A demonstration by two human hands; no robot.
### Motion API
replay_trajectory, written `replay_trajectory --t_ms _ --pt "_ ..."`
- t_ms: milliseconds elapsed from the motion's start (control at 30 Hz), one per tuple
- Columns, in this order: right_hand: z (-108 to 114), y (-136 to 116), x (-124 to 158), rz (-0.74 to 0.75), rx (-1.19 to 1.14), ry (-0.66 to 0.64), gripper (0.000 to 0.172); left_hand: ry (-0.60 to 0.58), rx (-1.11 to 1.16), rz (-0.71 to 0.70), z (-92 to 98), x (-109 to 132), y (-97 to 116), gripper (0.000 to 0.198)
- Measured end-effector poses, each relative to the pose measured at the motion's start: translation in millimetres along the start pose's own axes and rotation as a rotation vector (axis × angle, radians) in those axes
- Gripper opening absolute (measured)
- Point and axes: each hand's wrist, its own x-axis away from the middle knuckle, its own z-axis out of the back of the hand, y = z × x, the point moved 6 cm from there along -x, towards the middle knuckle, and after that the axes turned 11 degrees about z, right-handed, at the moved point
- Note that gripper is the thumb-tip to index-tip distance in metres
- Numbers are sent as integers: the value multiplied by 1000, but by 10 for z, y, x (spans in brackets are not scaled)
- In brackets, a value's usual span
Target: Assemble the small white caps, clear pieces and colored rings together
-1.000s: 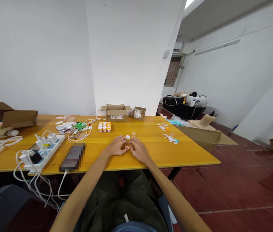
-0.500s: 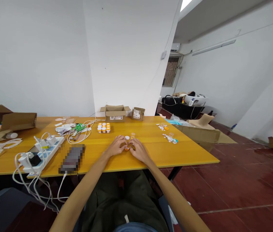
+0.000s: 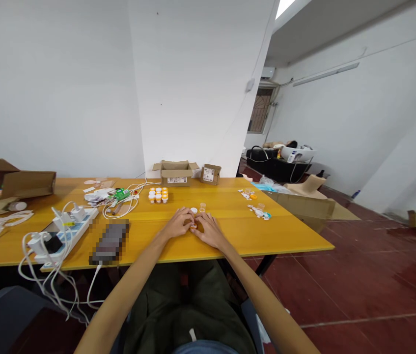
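My left hand (image 3: pixel 179 223) and my right hand (image 3: pixel 209 230) meet low over the yellow tabletop, thumbs and fingertips pinched round one small orange-and-white round part (image 3: pixel 193 226). Fingers cover most of it, so its exact kind is unclear. Just beyond the fingertips lie a white disc (image 3: pixel 193 210) and a clear plastic cup (image 3: pixel 202 207). Farther back on the left stands a block of several small white containers with orange lids (image 3: pixel 158 195).
Loose white, orange and teal parts (image 3: pixel 260 212) lie right of my hands. Two cardboard boxes, one open (image 3: pixel 176 173) and one smaller (image 3: pixel 210 174), stand by the wall. Leftward are a phone (image 3: pixel 110 242), a power strip (image 3: pixel 69 236) and tangled white cables.
My right hand has shifted slightly left, its fingers closing nearer to my left hand. Less of the orange part shows now. The things around have stayed put.
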Motion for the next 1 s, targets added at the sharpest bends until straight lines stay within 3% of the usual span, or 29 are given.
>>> replay_trajectory --t_ms 1000 --pt "12 -15 2 24 5 4 16 -55 -1 4 -4 4 34 16"
